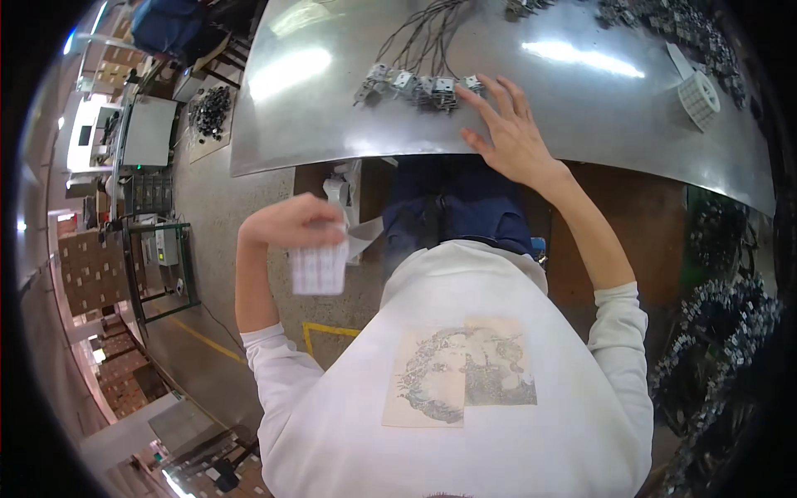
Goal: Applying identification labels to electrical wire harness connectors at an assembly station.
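My left hand (pixel 295 222) is off to the left of my lap, beyond the table's front edge, its fingers closed on a sheet of white labels (pixel 319 270) with faint pinkish lines. A strip of clear-looking backing (pixel 364 239) sticks out beside it; motion blurs the hand a little. Over the table my right hand (pixel 516 141) is open, fingers spread. Its fingertips reach the right end of a row of small silver metal parts with dark wires (pixel 422 88); whether they press on them I cannot tell. White patches, seemingly labels, show on several of these parts.
The shiny metal table (pixel 357 133) spans the top. A roll of white labels (pixel 699 101) stands at its right, near heaps of wired parts (pixel 664 29). More parts hang at the lower right (pixel 714 332). A green-framed cart (pixel 158 270) and stacked cartons (pixel 98 270) are at left.
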